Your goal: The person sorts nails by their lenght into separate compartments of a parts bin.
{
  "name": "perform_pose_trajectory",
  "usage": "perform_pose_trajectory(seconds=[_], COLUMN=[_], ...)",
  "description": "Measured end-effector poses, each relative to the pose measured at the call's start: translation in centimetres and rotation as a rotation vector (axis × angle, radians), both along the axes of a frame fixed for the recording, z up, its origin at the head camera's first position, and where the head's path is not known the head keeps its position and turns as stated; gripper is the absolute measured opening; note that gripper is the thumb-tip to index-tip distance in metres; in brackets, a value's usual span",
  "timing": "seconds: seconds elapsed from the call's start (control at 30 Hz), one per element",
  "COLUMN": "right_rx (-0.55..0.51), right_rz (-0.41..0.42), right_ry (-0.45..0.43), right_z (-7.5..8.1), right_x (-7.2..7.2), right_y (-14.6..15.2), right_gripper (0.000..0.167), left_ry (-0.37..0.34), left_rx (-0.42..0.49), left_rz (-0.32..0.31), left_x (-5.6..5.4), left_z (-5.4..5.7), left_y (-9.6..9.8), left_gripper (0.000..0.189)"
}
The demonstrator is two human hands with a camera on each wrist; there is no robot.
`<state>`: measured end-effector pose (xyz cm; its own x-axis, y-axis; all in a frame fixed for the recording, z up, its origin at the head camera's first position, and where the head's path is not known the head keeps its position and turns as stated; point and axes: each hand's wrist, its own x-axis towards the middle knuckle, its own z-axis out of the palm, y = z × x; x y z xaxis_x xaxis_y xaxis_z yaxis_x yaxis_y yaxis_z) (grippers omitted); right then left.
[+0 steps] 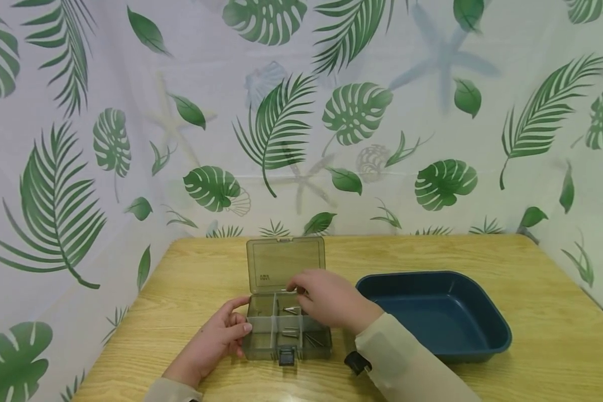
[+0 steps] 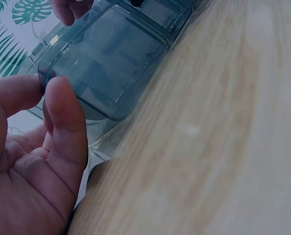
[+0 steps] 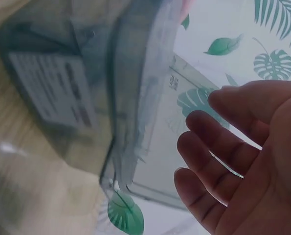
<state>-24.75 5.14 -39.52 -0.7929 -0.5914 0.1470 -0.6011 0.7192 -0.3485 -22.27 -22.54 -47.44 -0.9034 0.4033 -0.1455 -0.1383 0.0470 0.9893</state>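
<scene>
A translucent grey compartment box [image 1: 260, 353] stands on the table with its lid [image 1: 285, 258] raised at the back. My left hand [image 1: 216, 338] grips the box's left side, thumb and index finger at the corner, as the left wrist view also shows. Over the right back part of the box hovers my right hand [image 1: 334, 298]; in the right wrist view its fingers [image 3: 204, 147] are loosely bent with nothing between them. Thin metal pieces like nails or screws [image 1: 290, 333] lie in the middle and right compartments. The right hand hides the back right compartment.
Right of the box is a dark blue basin [image 1: 427, 321], partly behind the right forearm. A black object [image 1: 357, 363] sits at the right wrist. The wooden table [image 1: 196, 268] ends at a leaf-patterned cloth [image 1: 291, 134] behind. A white label [image 3: 55, 88] is on the box's side.
</scene>
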Motion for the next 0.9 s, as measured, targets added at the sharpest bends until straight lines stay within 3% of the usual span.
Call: perform_pose_trajectory(seconds=[0.63,0.9], right_rx=[0.006,0.027], right_rz=[-0.104,-0.166], right_ry=[-0.005,-0.009], right_z=[0.5,-0.2], right_x=[1.4,1.6], right_y=[5.2,7.9], right_gripper=[0.021,0.025], left_ry=[0.008,-0.005], left_rx=[-0.011,-0.012], left_rz=[0.002,0.004], left_x=[-0.1,-0.3], left_z=[-0.2,-0.3], left_y=[-0.2,-0.3], left_gripper=[0.066,0.066])
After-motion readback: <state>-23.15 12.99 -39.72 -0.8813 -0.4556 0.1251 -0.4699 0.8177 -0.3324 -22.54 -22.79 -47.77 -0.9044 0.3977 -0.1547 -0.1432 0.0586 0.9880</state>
